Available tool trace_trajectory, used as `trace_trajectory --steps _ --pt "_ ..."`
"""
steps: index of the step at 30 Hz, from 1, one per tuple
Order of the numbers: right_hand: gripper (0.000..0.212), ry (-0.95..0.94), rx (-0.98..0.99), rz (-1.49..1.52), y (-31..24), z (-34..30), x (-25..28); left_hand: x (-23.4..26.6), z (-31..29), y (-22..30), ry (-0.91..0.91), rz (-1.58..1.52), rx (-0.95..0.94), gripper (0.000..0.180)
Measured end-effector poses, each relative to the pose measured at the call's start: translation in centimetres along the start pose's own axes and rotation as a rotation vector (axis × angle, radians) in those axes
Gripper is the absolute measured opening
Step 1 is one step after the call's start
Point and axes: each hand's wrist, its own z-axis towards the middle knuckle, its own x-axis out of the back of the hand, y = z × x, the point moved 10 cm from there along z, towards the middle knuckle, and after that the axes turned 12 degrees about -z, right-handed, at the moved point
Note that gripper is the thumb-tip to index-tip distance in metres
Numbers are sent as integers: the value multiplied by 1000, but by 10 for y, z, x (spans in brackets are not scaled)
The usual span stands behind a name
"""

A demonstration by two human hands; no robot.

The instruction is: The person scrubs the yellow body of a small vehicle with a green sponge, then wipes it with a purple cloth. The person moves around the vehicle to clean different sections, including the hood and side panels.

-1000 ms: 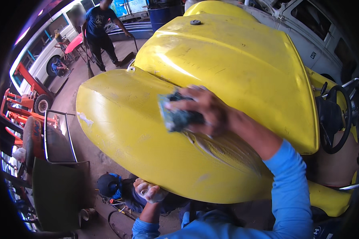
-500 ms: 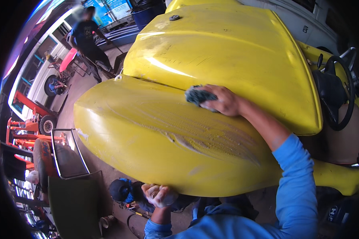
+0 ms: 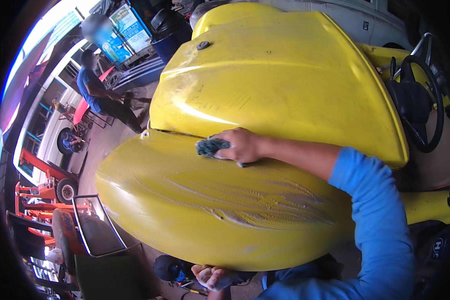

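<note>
My right hand [image 3: 242,145] is closed around a dark green, rough-textured scrubbing pad [image 3: 212,147]. It presses the pad on the upper side of a yellow car fender [image 3: 155,200], close to the seam with the yellow hood [image 3: 285,85]. Greyish suds [image 3: 255,202] streak the middle of the fender. At the fender's lower edge, my left hand [image 3: 212,277] has its fingers curled, with pale, wet-looking residue on them. Whatever it may hold is hidden.
A steering wheel [image 3: 425,102] rises to the right, behind the hood. One person [image 3: 95,92] stands at far left; another person's dark cap [image 3: 167,268] shows below the fender. Red lifting equipment [image 3: 45,180] and a metal frame [image 3: 100,225] stand on the left.
My right hand has slid the pad left along the fender's upper side. My left hand stays by the lower edge. The view has shifted, and the standing person at far left has turned.
</note>
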Motion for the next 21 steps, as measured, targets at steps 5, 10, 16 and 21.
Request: trace_trajectory --steps 5,10,16,21 --pt "45 -41 -104 -304 -20 115 -25 -4 6 13 27 142 -77 26" --pt "42 -119 -41 -371 -6 70 -8 -15 21 25 -4 199 -160 18" --pt "44 -118 -113 -88 11 -122 47 -11 8 14 -106 172 -114 22" --pt "44 -99 -253 -203 -1 -195 75 8 -13 -4 -40 -71 -45 26"
